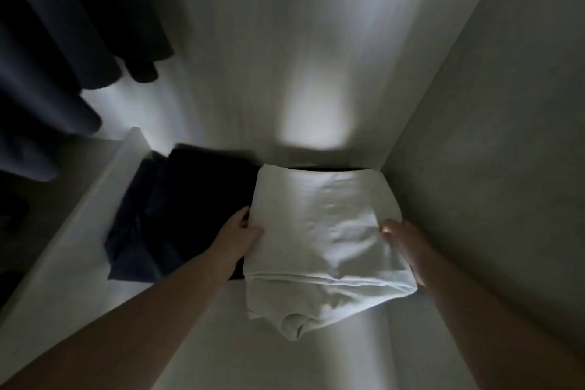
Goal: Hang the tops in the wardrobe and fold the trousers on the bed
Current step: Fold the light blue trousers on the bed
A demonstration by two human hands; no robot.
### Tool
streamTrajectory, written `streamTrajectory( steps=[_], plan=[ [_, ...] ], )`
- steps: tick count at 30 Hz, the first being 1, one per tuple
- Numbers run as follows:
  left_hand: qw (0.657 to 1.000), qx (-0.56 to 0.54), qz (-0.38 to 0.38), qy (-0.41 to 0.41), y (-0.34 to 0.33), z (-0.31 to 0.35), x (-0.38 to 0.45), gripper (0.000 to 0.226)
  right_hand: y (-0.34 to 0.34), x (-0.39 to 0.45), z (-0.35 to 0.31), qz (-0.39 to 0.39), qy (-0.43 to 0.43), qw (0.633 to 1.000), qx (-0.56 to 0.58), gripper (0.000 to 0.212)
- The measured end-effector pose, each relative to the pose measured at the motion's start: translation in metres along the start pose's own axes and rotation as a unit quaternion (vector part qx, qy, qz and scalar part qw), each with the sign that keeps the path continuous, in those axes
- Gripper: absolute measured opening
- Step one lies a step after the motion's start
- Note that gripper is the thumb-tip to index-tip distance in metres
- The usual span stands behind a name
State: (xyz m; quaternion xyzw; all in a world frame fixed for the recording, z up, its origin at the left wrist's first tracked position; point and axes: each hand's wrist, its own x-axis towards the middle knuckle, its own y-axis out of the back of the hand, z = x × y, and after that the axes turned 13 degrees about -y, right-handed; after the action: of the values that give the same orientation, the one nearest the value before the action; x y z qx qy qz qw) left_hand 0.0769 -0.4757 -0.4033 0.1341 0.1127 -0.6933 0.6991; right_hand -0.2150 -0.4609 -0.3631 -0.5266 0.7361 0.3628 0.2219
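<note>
Both hands on the folded white garment (319, 231), which sits on a pale wardrobe shelf (196, 326). Left hand (240, 236) holds its left edge: thumb on top, fingers hidden under the cloth. Right hand (406, 247) grips the right edge, fingertips tucked beneath, blurred; can't make out how far they curl. Just left of the left hand: a folded dark stack (177, 215), touching the white piece; layers too dark to separate. Beyond the grip, a dark sliver behind the white fold, unidentifiable. Far left and above: hanging dark clothes (47, 57), cut off by the frame. Right of the right hand: plain side wall (490, 136).
</note>
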Motion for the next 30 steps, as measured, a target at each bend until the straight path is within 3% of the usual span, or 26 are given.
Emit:
streamTrajectory(
  steps=[3,9,13,14,15,16,18,19,21,26,30],
  plan=[
    [1.0,0.003,-0.011,-0.008,-0.022,-0.003,0.04,0.07,0.003,0.035,-0.028,0.035,0.017,0.999,-0.022,0.019],
    [0.997,0.062,-0.008,-0.048,-0.044,-0.016,0.092,0.074,-0.003,0.074,-0.052,0.065,0.008,0.997,-0.048,0.018],
    [0.983,0.168,-0.022,-0.068,-0.049,-0.041,0.106,0.08,-0.014,0.095,-0.045,0.114,0.043,0.987,-0.105,0.047],
    [0.967,0.238,-0.023,-0.09,-0.05,-0.046,0.108,0.08,-0.016,0.1,-0.042,0.159,0.08,0.967,-0.18,0.059],
    [0.938,0.323,-0.022,-0.127,-0.051,-0.048,0.109,0.079,-0.019,0.103,-0.039,0.211,0.134,0.924,-0.289,0.069],
    [0.898,0.4,-0.021,-0.182,-0.053,-0.049,0.109,0.077,-0.022,0.105,-0.036,0.251,0.202,0.859,-0.398,0.073],
    [0.83,0.479,-0.037,-0.283,-0.06,-0.05,0.112,0.077,-0.025,0.111,-0.031,0.262,0.304,0.748,-0.528,0.072],
    [0.809,0.505,-0.053,-0.297,-0.064,-0.05,0.114,0.081,-0.025,0.114,-0.028,0.255,0.312,0.725,-0.558,0.071],
    [0.788,0.555,-0.083,-0.253,-0.07,-0.054,0.12,0.091,-0.022,0.117,-0.018,0.249,0.285,0.72,-0.582,0.071],
    [0.797,0.564,-0.154,-0.15,-0.076,-0.063,0.137,0.096,-0.022,0.127,-0.002,0.238,0.266,0.699,-0.62,0.07],
    [0.803,0.564,-0.136,-0.136,-0.082,-0.05,0.124,0.089,-0.033,0.109,-0.001,0.242,0.231,0.727,-0.599,0.063]
  ],
)
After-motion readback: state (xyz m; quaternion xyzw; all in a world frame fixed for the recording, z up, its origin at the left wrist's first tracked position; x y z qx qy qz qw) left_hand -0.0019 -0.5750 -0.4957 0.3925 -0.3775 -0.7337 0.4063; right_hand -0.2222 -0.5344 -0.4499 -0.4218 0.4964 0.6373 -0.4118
